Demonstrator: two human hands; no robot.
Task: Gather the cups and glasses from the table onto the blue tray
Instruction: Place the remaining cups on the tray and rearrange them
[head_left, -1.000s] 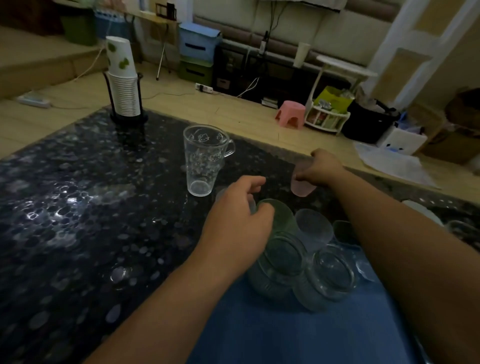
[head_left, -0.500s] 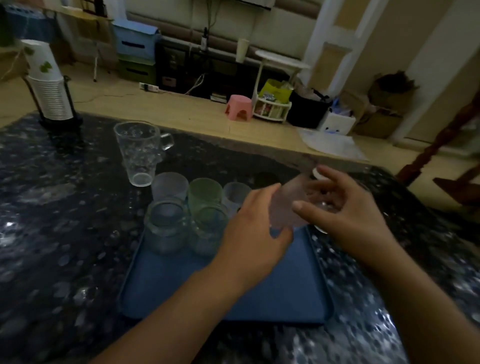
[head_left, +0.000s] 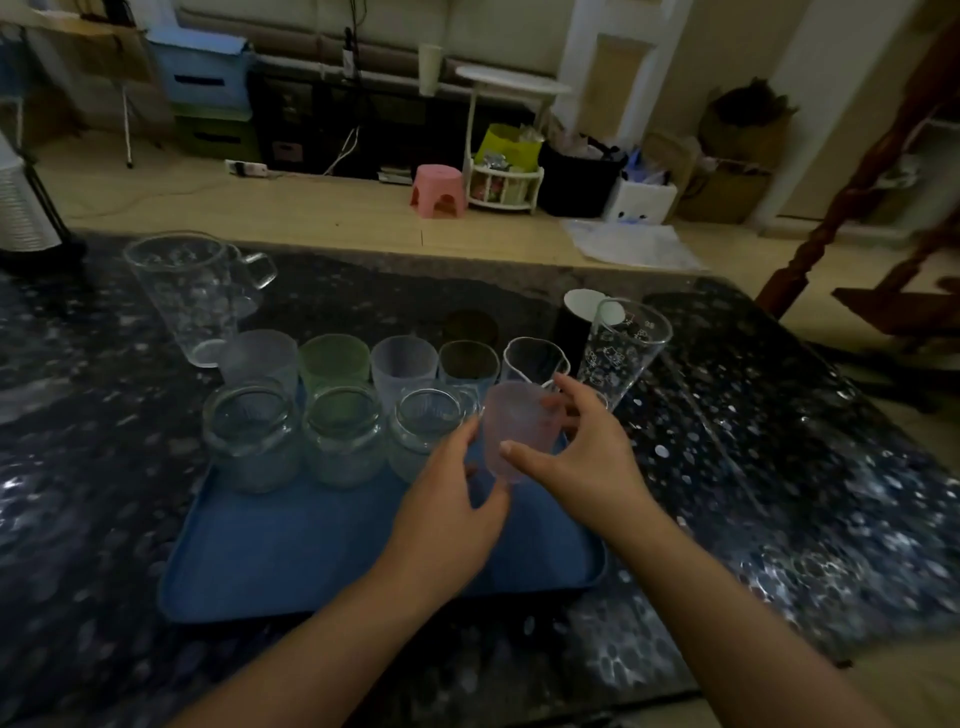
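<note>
A blue tray lies on the dark speckled table. Its far half carries two rows of cups and glass jars, among them a green cup and a clear jar. Both hands hold a frosted pink cup over the tray's right side, beside the front row. My right hand curls round its right side, thumb in front. My left hand touches its left side and base. A large handled glass mug stands on the table left of the tray. A tall printed glass stands to the right.
A dark cup with a white inside stands behind the tall glass. A stack of paper cups in a black holder sits at the table's far left. A wooden chair stands off the right corner. Floor clutter lies beyond the far edge.
The pink cup has come down and forward between both hands, from above the tray's right rim to the front row of jars. The view has shifted slightly left.
</note>
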